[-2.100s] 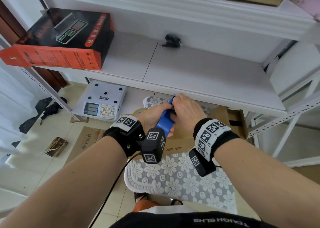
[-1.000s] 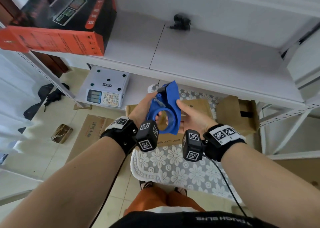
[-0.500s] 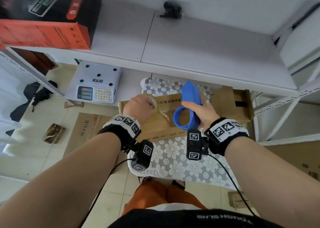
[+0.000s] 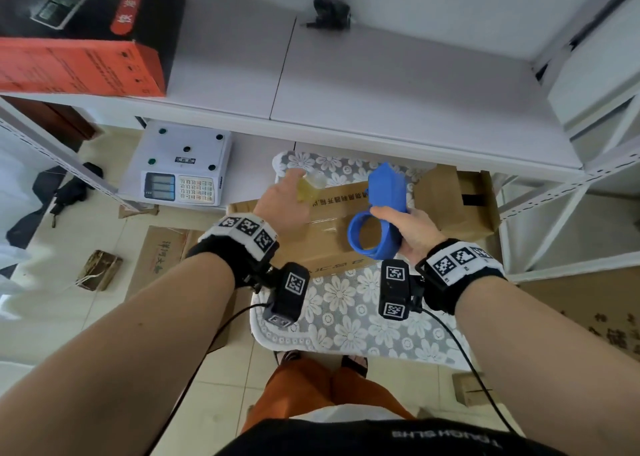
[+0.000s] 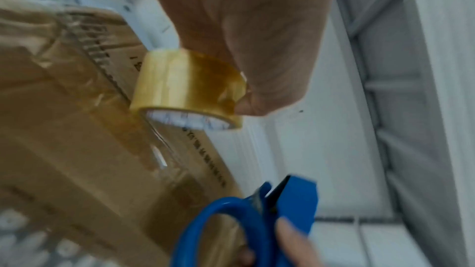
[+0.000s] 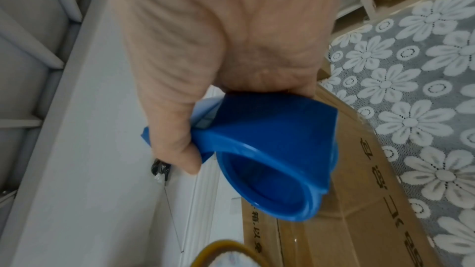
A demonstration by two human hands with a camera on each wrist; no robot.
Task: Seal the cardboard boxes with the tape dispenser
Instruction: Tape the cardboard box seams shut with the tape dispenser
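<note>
Cardboard box [image 4: 332, 244], brown and glossy with tape, lies below both hands: left hand [image 4: 282, 204] grips a translucent yellowish tape roll [image 5: 187, 90]; right hand [image 4: 412, 228] clasps the blue plastic dispenser's [image 4: 377, 223] empty ring.

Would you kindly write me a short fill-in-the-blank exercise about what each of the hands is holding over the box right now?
1. The left hand holds a roll of ____ tape.
2. The right hand grips the tape dispenser, whose colour is ____.
3. The dispenser's ring is ____, with no roll in it.
4. Both hands are above a ____ box lying on the flowered cloth.

Missing words: clear yellowish; blue; empty; cardboard
</note>
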